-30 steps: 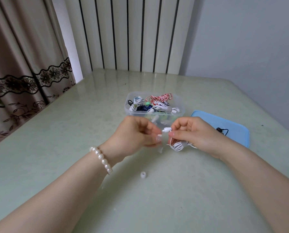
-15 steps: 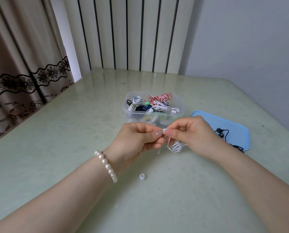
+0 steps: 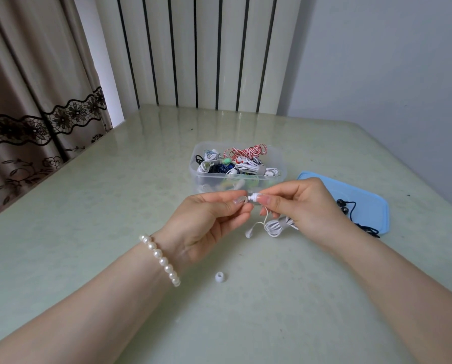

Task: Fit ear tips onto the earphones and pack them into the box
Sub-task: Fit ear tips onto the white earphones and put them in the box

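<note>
Just above the middle of the frame we see a clear plastic box [image 3: 236,164] on a pale green table [image 3: 88,206]. It holds a tangle of coiled earphones [image 3: 235,162]: red-and-white striped cord at the back, white, dark blue and green ones in front. To its right, at the frame's right edge, lies a blue lid [image 3: 361,203] with a black earphone set [image 3: 350,211] resting on it, its cord trailing over the lid's near edge.

In front of the box, at centre frame, our two hands meet and hide part of its front wall. The left hand [image 3: 206,224], with a pearl bracelet [image 3: 160,258] on the wrist, pinches a small clear ear tip [image 3: 240,199] between thumb and forefinger. The right hand [image 3: 301,206] pinches a white earbud [image 3: 253,197], its nozzle pointing at the tip; the two are touching or nearly so. The white cord bundle [image 3: 274,225] hangs below the right hand, its second bud loose near the table.

A spare white ear tip [image 3: 219,276] lies alone on the table, lower centre. A brown lace-trimmed curtain [image 3: 35,101] fills the upper left.
</note>
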Demonstrator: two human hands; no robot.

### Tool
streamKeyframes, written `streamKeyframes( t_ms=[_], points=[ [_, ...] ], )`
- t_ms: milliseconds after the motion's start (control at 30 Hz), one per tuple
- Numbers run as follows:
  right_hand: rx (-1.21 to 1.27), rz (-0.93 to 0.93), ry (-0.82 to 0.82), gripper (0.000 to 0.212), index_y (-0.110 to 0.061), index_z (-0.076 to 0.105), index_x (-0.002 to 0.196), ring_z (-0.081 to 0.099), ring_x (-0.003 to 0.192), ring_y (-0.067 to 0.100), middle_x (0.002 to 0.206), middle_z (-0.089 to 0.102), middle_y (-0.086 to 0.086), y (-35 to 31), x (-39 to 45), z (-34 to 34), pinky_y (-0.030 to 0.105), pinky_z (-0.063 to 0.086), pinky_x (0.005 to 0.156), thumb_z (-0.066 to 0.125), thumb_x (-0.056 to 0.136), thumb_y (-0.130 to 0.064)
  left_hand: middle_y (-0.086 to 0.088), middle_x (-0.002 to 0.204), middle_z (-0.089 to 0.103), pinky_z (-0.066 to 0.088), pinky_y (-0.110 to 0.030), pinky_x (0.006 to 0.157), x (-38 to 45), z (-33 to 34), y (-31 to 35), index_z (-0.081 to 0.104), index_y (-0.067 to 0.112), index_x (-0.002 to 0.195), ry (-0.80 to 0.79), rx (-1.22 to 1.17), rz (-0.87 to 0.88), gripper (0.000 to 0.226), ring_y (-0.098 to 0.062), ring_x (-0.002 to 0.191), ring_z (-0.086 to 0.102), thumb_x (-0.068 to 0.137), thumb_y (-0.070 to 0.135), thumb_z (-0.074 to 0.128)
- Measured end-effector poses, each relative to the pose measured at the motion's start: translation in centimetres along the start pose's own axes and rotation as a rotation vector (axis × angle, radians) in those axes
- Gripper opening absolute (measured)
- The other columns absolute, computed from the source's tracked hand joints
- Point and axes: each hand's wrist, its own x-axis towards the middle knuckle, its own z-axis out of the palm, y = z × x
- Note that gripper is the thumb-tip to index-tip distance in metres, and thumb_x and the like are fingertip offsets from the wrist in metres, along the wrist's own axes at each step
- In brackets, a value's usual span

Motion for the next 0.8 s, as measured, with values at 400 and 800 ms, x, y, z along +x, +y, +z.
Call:
streamKeyframes(
  t_ms=[400,800],
  points=[
    [-0.057,-0.038,-0.005,0.007,-0.003,0.072,0.08,0.046,0.042,-0.003,0.045,0.058,-0.008,0.17,-0.03,0.22,0.008,0.036,0.049,0.065,0.079,-0.001,-0.014,0.069,0.069,0.057,-0.021,0.06,0.22,-0.17,-0.47,0.065,-0.007,0.085,0.026,0.092,0.069,0.011,-0.015,0.06,0.068,0.08,-0.01,0.056],
    [-0.06,-0.041,0.026,0.013,-0.012,0.071,0.07,0.045,0.042,-0.001,0.045,0.057,-0.007,0.37,0.06,0.25,0.01,0.035,0.048,0.067,0.078,-0.003,-0.015,0.071,0.069,0.058,-0.023,0.064,0.33,-0.13,-0.59,0.063,-0.01,0.085,0.03,0.076,0.08,0.011,-0.017,0.063,0.068,0.081,-0.011,0.054]
  ],
)
